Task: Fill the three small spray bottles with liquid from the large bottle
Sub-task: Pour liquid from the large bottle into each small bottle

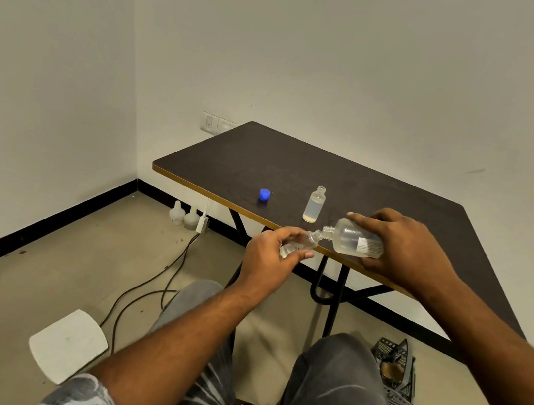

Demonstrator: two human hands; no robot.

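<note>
Right hand [401, 246] grips large clear labelled plastic bottle [355, 242], axis near-horizontal, neck pointing left at small clear bottle [309, 241] gripped by left hand [267, 258], mostly finger-hidden.

A bare, plain room, its use unclear. Scuffed white walls [414, 85], one dark table [281, 166], wall sockets [209, 122], loose cables [142, 286] on the floor [59, 258]

Upright small bottle [314, 205] and blue cap [264, 194] stand near table [300, 158] front edge; open tabletop behind them.
</note>
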